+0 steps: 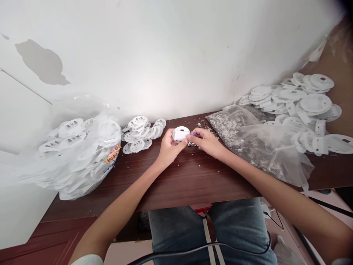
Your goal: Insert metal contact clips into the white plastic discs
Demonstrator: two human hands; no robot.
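Observation:
A round white plastic disc [180, 134] with a small dark rectangular slot is held up above the table, in the middle of the head view. My left hand [168, 150] grips its left side and lower edge, fingers closed round it. At the disc's right edge, my right hand [205, 141] is closed in a pinch on something small and purple [195, 134]; most of that is hidden by the fingers. Small metal pieces [196, 144] lie scattered on the table just behind and below the right hand.
Left of the hands is a pile of white discs [139, 135], then a clear plastic bag [91, 162] full of them. To the right, a clear bag of small metal parts [242, 147] lies before a big heap of white discs [292, 99]. The brown table [190, 180] meets a white wall.

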